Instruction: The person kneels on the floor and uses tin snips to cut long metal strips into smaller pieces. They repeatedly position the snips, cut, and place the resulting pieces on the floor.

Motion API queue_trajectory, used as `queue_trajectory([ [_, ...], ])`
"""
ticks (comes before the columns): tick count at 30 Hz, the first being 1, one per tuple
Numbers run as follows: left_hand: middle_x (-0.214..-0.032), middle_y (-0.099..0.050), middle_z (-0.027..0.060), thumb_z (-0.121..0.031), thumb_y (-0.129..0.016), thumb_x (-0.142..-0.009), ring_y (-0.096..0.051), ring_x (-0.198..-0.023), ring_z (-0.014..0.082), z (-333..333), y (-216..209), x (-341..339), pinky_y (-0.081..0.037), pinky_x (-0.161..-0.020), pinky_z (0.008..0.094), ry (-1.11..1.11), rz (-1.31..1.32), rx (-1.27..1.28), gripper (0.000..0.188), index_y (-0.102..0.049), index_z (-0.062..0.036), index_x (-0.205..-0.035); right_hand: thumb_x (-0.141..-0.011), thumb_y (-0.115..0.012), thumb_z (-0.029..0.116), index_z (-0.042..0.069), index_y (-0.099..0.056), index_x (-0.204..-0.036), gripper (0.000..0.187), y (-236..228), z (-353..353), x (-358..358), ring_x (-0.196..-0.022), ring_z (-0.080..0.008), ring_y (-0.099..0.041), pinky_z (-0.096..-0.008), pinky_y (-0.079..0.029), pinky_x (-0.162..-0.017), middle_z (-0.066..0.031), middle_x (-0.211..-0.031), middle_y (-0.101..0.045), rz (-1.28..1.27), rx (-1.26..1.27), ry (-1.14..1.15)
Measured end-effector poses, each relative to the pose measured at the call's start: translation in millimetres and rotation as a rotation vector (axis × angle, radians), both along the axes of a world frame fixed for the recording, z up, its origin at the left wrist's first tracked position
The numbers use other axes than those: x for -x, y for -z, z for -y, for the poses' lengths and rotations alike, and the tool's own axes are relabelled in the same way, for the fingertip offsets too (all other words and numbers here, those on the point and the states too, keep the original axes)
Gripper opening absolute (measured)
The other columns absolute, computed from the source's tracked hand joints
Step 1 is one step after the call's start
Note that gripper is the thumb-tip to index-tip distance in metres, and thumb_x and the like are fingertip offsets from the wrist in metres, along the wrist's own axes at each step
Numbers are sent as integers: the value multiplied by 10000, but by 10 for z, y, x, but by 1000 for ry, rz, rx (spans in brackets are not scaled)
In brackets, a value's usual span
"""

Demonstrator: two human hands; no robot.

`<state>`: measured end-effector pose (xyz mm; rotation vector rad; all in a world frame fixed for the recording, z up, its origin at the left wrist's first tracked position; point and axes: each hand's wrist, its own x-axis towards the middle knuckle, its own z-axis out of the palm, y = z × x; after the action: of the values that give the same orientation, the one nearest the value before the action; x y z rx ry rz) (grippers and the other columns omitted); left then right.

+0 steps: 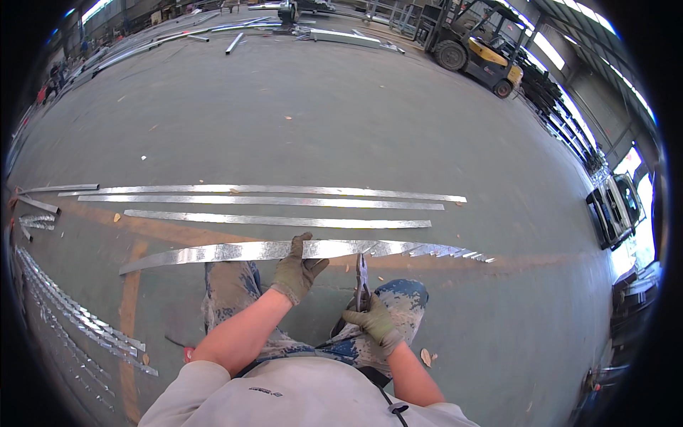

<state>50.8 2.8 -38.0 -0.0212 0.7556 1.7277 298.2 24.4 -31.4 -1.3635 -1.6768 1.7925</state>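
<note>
Metal strip (256,251) gripped by left fingers (298,246), right fingers (353,316) clasping one pair of pliers (362,274); beyond them, three long strips (284,202) lie on warehouse floor (341,135).

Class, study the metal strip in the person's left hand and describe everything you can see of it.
The metal strip is long, narrow and shiny silver, like thin sheet metal. It runs crosswise, its left end looking slightly bent down, its right end cut into a row of slanting, pointed teeth. The gloved left hand holds it near the middle. The plier-like tool in the right hand meets its lower edge; whether it grips there is unclear.
</note>
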Motion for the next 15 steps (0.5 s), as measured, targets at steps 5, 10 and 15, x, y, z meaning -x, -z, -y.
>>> queue_trajectory([
  [5,-1234,-644,49,-457,-660,-1018,-687,-1081,238,-173,199,58,-599,-955,440,24,20,55,425,-615,-205,-1356,-885,-832,203,22,-610,-1220,441,-92,-52,31,-686,-91,-575,-247,-463,-615,-11,-889,-649,-118,207,50],
  [10,-1228,-642,75,-391,-666,-1028,-652,-1121,271,-100,487,203,-565,-999,428,80,82,8,416,-594,-159,-1365,-1033,-666,294,102,-620,-976,205,-60,7,96,-441,-37,-385,-224,-238,-387,9,-749,-601,-400,645,111],
  [15,-1213,-711,74,-408,-606,-1050,-705,-1089,264,-29,661,405,-609,-913,466,133,83,-81,411,-640,-80,-1294,-1082,-581,321,126,-602,-945,239,150,177,229,-473,-50,-418,-234,-268,-397,-46,-881,-698,-611,920,304],
])
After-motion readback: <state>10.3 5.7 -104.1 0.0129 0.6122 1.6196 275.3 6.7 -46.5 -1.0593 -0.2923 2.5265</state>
